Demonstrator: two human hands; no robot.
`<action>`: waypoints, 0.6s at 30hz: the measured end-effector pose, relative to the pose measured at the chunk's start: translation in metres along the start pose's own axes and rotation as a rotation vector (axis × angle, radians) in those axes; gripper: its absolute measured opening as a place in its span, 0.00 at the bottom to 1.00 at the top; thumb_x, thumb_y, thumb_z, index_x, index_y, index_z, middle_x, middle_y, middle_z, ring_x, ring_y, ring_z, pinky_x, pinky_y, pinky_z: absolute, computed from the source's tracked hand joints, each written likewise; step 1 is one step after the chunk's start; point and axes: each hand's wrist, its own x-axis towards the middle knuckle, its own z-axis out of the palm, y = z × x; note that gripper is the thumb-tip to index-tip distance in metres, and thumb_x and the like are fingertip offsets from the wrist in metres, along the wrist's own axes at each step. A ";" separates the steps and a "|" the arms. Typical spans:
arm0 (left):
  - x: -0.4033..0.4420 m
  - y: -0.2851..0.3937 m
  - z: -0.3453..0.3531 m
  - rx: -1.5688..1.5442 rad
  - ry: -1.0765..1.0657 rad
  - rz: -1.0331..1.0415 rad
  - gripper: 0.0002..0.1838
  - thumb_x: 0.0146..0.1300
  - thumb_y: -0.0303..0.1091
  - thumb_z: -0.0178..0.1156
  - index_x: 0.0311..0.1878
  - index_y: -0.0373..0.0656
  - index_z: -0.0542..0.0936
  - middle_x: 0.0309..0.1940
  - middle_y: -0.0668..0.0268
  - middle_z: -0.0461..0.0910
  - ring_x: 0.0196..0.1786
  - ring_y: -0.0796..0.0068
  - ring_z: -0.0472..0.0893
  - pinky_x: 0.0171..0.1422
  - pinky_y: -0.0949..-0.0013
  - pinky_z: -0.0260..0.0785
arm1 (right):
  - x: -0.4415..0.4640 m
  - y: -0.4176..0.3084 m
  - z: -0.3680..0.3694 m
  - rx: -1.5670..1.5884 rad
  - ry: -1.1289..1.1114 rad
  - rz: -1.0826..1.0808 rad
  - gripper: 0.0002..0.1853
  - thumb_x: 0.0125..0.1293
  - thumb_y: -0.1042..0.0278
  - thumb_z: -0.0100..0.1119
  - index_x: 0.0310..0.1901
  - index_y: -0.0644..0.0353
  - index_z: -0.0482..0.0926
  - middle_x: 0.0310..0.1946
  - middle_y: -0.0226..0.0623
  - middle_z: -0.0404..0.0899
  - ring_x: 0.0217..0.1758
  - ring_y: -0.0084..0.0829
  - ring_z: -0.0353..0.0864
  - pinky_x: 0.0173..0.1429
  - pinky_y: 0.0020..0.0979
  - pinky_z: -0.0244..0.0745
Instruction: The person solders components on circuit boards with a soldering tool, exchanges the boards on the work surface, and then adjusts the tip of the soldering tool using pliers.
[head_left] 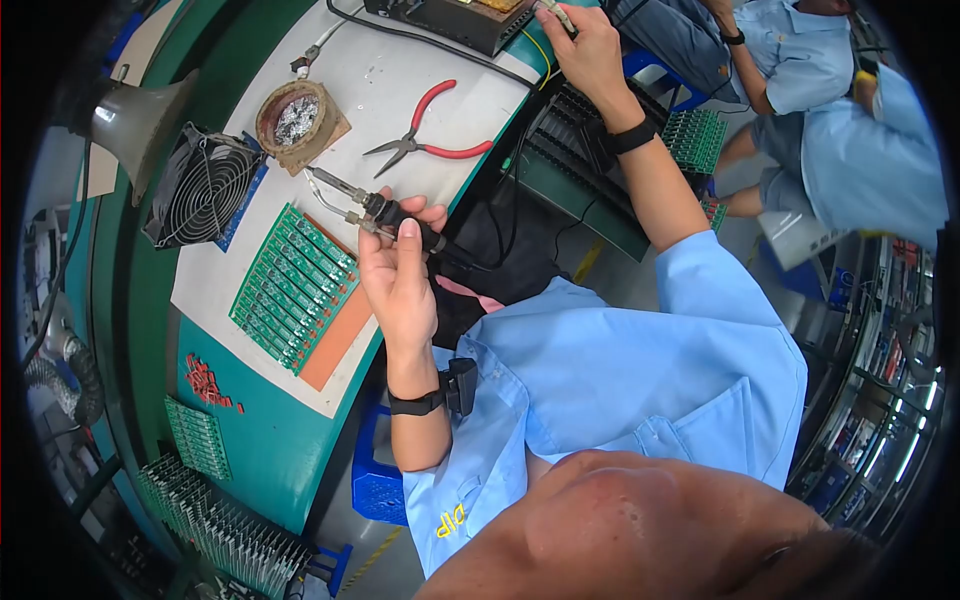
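My left hand (400,275) is closed around the black handle of a soldering iron (378,207). A thin bent metal tube runs beside its shaft, and the tip points toward a round solder pot (297,120) with shiny metal inside. At the top edge, my right hand (590,55) pinches a small grey, metallic piece (563,18) next to a dark metal box (450,22); its kind is unclear. Red-handled pliers (425,135) lie spread on the white sheet between the hands. Left of my left hand, a panel of green circuit boards (292,285) rests partly over a brown board (335,345).
A black fan (205,185) and a horn-shaped duct (140,125) stand along the far side. Red parts (203,380), another green panel (198,438) and a rack of boards (225,525) are at the left end. Co-workers in blue shirts (870,150) sit at upper right.
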 end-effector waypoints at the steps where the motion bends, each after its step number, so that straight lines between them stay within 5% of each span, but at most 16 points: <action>1: -0.001 0.000 -0.001 -0.002 -0.004 -0.003 0.22 0.77 0.26 0.50 0.70 0.32 0.63 0.54 0.56 0.79 0.53 0.68 0.83 0.63 0.61 0.75 | -0.001 -0.001 0.000 -0.008 -0.009 0.017 0.09 0.67 0.66 0.62 0.39 0.62 0.85 0.31 0.48 0.81 0.36 0.49 0.76 0.43 0.43 0.71; 9: 0.003 -0.003 -0.009 -0.040 -0.090 0.023 0.22 0.78 0.27 0.49 0.71 0.33 0.62 0.56 0.56 0.78 0.53 0.67 0.82 0.65 0.58 0.74 | -0.018 0.023 0.005 -0.136 0.057 -0.061 0.20 0.63 0.54 0.71 0.48 0.62 0.85 0.39 0.39 0.85 0.44 0.41 0.79 0.48 0.38 0.75; 18: 0.006 0.002 -0.008 -0.021 -0.080 0.024 0.22 0.78 0.27 0.49 0.71 0.32 0.61 0.56 0.56 0.77 0.54 0.67 0.81 0.66 0.56 0.75 | -0.067 -0.002 -0.043 0.127 0.181 0.033 0.20 0.61 0.60 0.74 0.51 0.61 0.83 0.37 0.33 0.81 0.40 0.31 0.76 0.45 0.30 0.74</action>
